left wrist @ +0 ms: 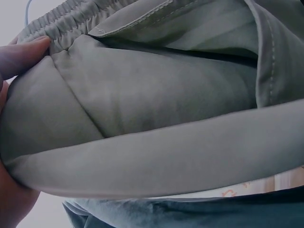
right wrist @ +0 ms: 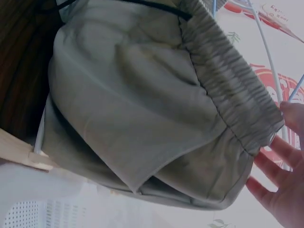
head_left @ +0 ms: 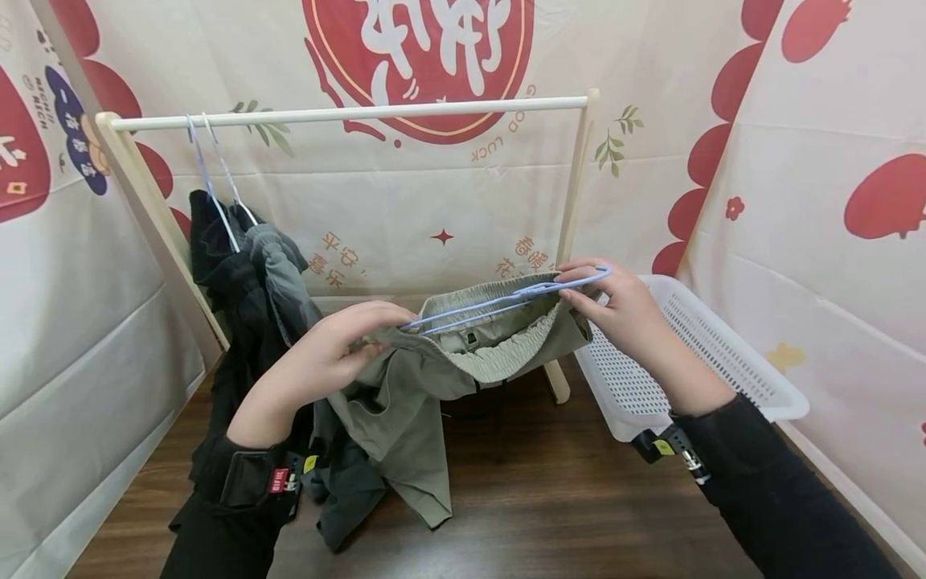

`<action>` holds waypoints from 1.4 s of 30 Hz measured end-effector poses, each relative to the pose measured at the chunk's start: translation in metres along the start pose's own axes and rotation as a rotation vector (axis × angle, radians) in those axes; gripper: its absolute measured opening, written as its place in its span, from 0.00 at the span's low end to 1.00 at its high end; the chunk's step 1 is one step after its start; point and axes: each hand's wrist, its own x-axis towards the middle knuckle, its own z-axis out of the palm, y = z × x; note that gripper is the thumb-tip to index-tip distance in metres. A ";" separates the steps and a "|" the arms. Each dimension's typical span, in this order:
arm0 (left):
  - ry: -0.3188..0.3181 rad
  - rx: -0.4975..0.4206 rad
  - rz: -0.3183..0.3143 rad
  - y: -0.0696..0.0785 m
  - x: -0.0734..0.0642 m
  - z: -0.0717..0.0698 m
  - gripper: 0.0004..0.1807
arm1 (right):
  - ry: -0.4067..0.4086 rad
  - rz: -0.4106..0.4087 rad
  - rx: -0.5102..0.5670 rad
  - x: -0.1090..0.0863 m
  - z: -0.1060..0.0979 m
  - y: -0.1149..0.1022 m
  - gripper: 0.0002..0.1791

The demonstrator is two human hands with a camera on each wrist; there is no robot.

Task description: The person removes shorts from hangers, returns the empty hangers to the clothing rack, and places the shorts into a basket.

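A pair of olive-grey trousers (head_left: 405, 402) with a gathered elastic waistband (right wrist: 228, 71) hangs between my hands, its waist spread apart. Inside the waist opening lies a light blue clothes hanger (head_left: 470, 310). At the left end my left hand (head_left: 329, 354) grips the waistband, close to the hanger's tip; in the left wrist view its thumb (left wrist: 26, 54) presses on the gathered cloth. My right hand (head_left: 615, 310) pinches the hanger near its hook at the waist's right end. In the right wrist view, the right fingers (right wrist: 280, 175) are beside the waistband's corner.
A rack with a white rail (head_left: 362, 112) stands ahead. Black trousers (head_left: 246, 314) and a grey garment (head_left: 278, 269) hang at its left on hangers. A white perforated basket (head_left: 694, 346) is on the right. Dark cloth (head_left: 347, 482) hangs behind the olive leg over the wooden table (head_left: 521, 498).
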 end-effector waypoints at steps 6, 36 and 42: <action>-0.019 -0.011 -0.001 0.001 0.000 0.000 0.32 | -0.075 -0.079 -0.051 -0.001 -0.002 0.008 0.11; 0.062 0.184 -0.312 0.000 -0.002 0.002 0.25 | -0.035 -0.009 0.107 -0.010 0.003 0.004 0.04; 0.041 0.193 -0.387 -0.004 -0.003 0.004 0.23 | -0.009 0.014 0.073 -0.011 0.007 0.001 0.05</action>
